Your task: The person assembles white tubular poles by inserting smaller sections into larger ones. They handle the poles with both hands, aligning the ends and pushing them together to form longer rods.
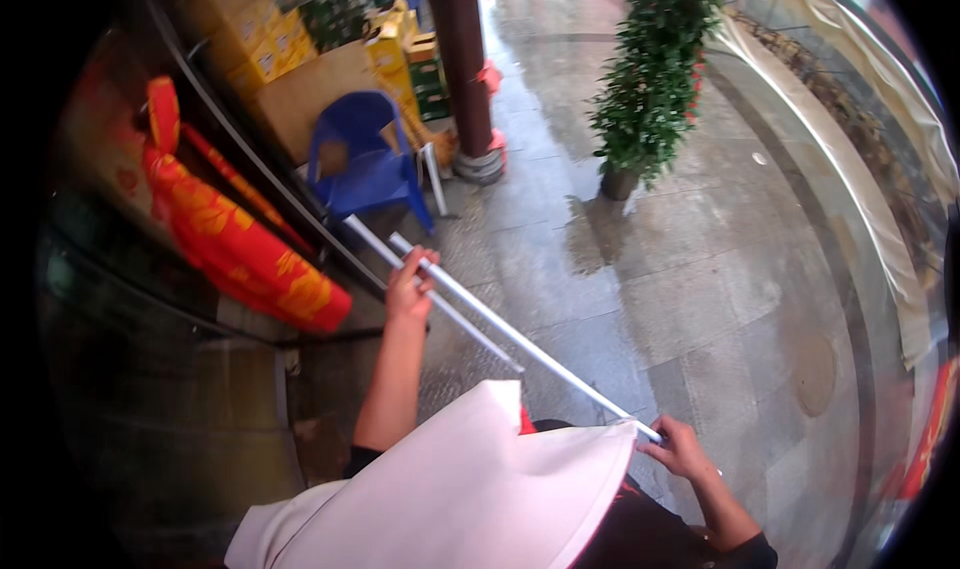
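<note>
Two slim white poles lie slantwise in front of me. My left hand (408,284) is closed around both near their upper ends. The longer pole (530,348) runs down to the right, and my right hand (682,450) grips its lower end. The shorter pole (473,329) ends free above a pale pinkish-white sheet (440,489). This sheet spreads across the lower middle, over my dark clothing. One of its corners meets the long pole beside my right fingers; whether they also pinch the sheet, I cannot tell.
A blue plastic chair (362,164) stands ahead on the left, by a dark red post (462,59) and stacked yellow boxes (262,44). Red-and-gold fabric (240,234) hangs at left. A leafy potted plant (650,79) stands on wet paving (700,299).
</note>
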Available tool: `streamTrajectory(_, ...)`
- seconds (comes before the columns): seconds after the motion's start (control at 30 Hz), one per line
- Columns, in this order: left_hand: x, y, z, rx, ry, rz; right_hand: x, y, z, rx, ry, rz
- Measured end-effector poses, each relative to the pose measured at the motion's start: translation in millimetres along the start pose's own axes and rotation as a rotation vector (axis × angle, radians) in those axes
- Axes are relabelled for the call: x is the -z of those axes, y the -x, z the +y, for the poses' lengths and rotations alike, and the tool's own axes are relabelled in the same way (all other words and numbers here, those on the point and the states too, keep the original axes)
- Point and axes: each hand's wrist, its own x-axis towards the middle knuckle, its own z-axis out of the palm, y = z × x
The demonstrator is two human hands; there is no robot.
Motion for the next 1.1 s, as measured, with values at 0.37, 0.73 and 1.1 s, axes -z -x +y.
streamTrajectory(0.37,4,-20,11,0.02,0.039,-0.015,-3,6,41,-0.025,-0.299,0.093)
streamTrajectory(0.73,10,-33,15,0.057,-0.064,0.08,22,18,14,-0.052,0.238,0.13)
streamTrajectory(1.1,6,5,-5,0.225,0.021,-0.389,5,36,31,-0.236,-0.293,0.08)
